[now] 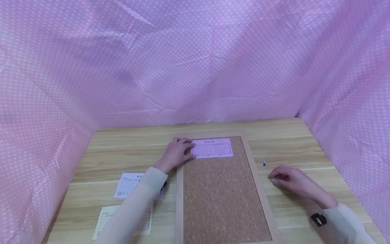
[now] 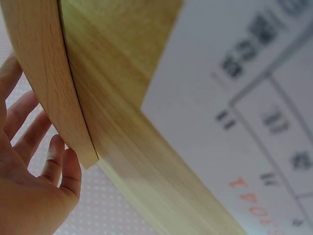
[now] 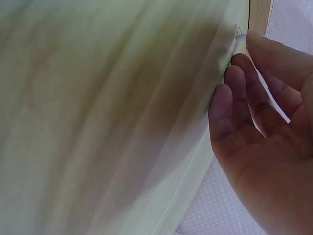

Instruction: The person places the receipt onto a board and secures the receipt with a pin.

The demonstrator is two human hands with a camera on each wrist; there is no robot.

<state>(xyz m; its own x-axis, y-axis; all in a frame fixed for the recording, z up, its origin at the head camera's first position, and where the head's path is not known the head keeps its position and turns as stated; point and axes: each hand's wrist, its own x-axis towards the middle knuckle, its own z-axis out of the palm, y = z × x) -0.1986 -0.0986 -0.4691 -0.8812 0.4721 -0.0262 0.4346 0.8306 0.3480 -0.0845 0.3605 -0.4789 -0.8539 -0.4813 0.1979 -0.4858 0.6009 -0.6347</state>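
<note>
My left hand presses the left edge of a pink printed slip onto the top of a wood-framed cork board, thumb below and fingers above. In the left wrist view the fingers show beside the board's wooden frame. To the right of the board, my right hand is low over the table, thumb and forefinger pinching a tiny dull-gold pin, mostly hidden by the fingertips. A small purple-and-white pushpin lies just beyond that hand.
Left of the board lie a white printed slip and a cream printed slip, both partly under my left forearm. The wooden table ends at pink dotted cloth behind and at the sides.
</note>
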